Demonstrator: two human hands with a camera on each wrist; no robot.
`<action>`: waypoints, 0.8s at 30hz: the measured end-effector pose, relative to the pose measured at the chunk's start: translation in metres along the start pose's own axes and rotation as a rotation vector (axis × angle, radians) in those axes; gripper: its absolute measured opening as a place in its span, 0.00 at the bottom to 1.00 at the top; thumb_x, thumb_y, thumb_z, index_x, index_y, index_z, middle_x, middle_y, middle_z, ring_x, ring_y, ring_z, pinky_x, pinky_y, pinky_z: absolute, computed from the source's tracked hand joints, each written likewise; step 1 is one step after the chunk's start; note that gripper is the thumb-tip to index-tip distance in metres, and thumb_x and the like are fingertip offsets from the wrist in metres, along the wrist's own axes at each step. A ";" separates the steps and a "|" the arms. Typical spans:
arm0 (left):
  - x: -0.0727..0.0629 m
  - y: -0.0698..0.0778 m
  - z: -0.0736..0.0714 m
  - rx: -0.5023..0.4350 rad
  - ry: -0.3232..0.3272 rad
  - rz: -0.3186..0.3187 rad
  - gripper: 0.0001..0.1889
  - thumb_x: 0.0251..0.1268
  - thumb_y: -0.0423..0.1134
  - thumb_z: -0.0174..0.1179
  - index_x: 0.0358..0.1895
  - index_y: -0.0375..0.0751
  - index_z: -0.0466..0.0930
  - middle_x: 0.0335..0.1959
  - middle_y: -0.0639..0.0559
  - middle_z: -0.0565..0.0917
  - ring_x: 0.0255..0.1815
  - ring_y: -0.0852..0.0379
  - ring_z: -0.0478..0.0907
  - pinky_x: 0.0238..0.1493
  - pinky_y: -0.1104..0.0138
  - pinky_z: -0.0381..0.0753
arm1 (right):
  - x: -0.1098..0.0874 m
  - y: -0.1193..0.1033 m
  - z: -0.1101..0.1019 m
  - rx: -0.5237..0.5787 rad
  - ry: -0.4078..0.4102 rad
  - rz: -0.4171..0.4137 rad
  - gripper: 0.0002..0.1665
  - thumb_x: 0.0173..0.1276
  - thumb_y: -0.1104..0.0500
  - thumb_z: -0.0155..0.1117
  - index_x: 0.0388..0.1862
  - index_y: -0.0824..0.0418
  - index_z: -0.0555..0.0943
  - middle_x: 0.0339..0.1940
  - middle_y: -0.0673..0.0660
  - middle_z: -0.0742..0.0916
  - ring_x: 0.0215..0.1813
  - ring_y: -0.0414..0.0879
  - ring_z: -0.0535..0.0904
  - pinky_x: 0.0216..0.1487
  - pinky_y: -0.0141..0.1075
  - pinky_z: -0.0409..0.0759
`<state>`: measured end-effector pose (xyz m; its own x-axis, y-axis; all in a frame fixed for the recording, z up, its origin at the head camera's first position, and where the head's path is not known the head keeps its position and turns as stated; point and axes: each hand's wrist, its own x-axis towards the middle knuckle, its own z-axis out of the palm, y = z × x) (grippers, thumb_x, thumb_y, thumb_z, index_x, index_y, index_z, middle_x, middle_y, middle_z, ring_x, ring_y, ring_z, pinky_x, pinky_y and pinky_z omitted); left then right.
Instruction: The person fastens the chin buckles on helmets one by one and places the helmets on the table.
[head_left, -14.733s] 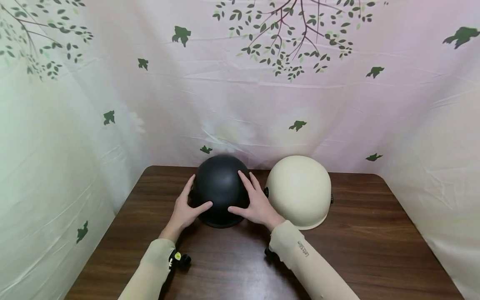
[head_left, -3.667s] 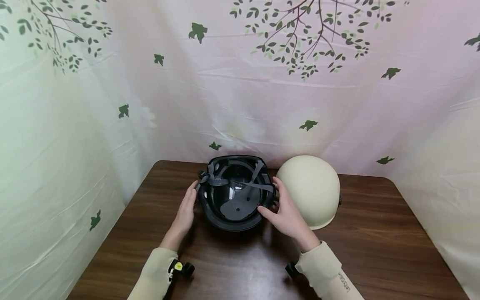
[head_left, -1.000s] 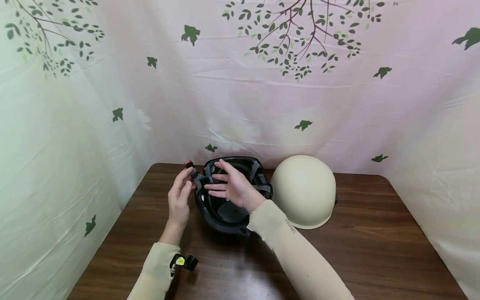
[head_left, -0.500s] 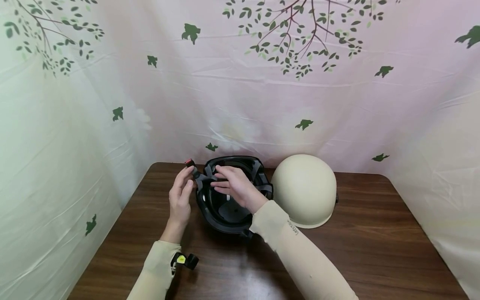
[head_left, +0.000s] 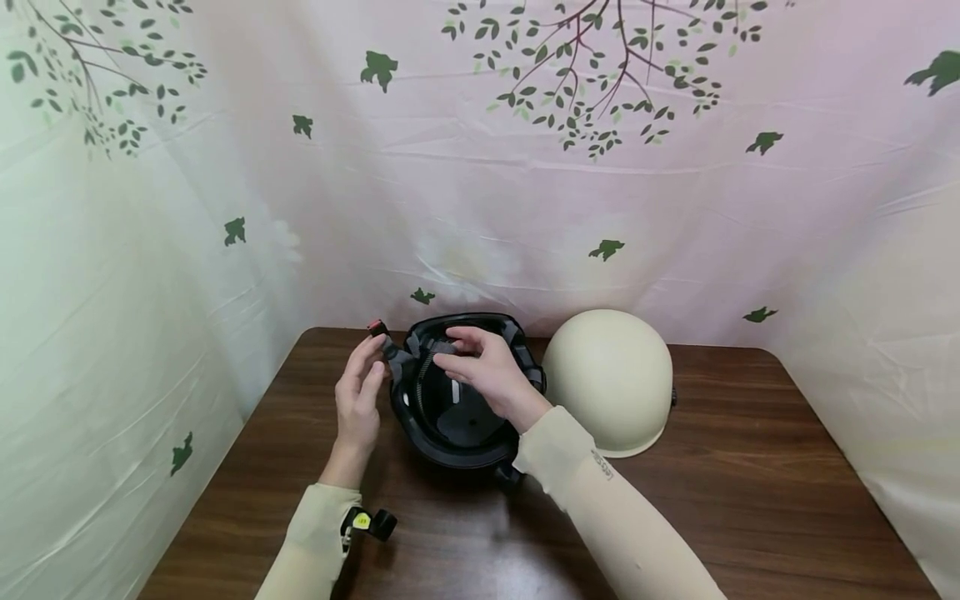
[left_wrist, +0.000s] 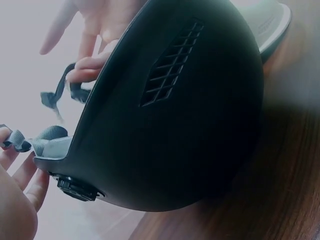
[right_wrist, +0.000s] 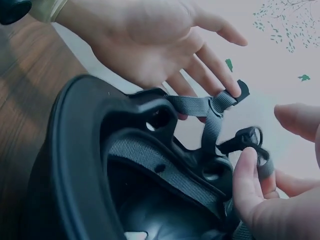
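The black helmet (head_left: 450, 454) lies upside down on the table, its hollow and grey webbing facing up. My left hand (head_left: 358, 408) is at its left rim. The extended fingers (right_wrist: 207, 70) touch a grey side strap (right_wrist: 192, 105), with the thumb apart. A red-tipped buckle (head_left: 377, 327) sticks up above those fingers. Over the hollow, my right hand (head_left: 491, 371) pinches another grey chin strap (right_wrist: 267, 167) near a black buckle (right_wrist: 247, 137). In the left wrist view, the helmet's shell hides part of the right hand (left_wrist: 107, 22).
A cream helmet (head_left: 609, 383) stands dome up just right of the black one. Beneath both is a dark wooden table (head_left: 750, 492). A pale printed curtain (head_left: 480, 208) hangs along the back and sides.
The black helmet was dome up, then was turned over. Within the last second my right hand has gone from spread fingers to pinching a strap, shifting right. My left hand stays put.
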<state>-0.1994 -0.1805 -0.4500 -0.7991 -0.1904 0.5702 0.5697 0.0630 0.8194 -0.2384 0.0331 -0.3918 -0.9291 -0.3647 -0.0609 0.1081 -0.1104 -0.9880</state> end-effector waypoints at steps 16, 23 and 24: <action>0.007 0.005 0.018 0.213 -0.038 0.048 0.12 0.75 0.24 0.60 0.56 0.30 0.87 0.63 0.36 0.82 0.42 0.59 0.82 0.44 0.79 0.79 | -0.023 -0.002 -0.022 -0.160 0.083 -0.150 0.22 0.68 0.61 0.77 0.61 0.60 0.86 0.42 0.58 0.76 0.33 0.46 0.70 0.33 0.32 0.71; 0.009 0.009 0.027 0.331 -0.021 0.214 0.11 0.68 0.16 0.60 0.46 0.26 0.89 0.53 0.31 0.86 0.30 0.50 0.80 0.36 0.81 0.75 | -0.031 0.002 -0.028 -0.188 0.104 -0.196 0.19 0.68 0.62 0.77 0.57 0.62 0.86 0.40 0.56 0.77 0.36 0.47 0.71 0.34 0.32 0.72; 0.009 0.007 0.027 0.339 -0.020 0.231 0.11 0.68 0.16 0.61 0.46 0.27 0.89 0.53 0.32 0.86 0.30 0.49 0.82 0.36 0.81 0.75 | -0.032 0.003 -0.029 -0.179 0.106 -0.195 0.19 0.67 0.63 0.77 0.57 0.62 0.86 0.40 0.55 0.78 0.35 0.47 0.71 0.33 0.32 0.73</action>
<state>-0.2080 -0.1558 -0.4374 -0.6634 -0.1143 0.7395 0.6416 0.4216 0.6408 -0.2185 0.0714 -0.3965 -0.9591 -0.2529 0.1272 -0.1314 -0.0003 -0.9913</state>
